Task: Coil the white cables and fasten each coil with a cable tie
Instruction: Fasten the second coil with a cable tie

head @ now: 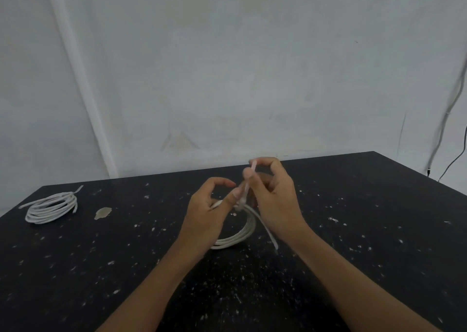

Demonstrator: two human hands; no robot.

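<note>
Both hands grip: left hand [206, 209] the coil [242, 233], right hand [274, 200] the tie [249, 177]; second coil [51, 206] at 9 o'clock.

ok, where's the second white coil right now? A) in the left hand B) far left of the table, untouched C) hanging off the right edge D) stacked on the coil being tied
B: the second coil lies alone at the table's far left, while both hands work a cable tie at the centre coil.
</note>
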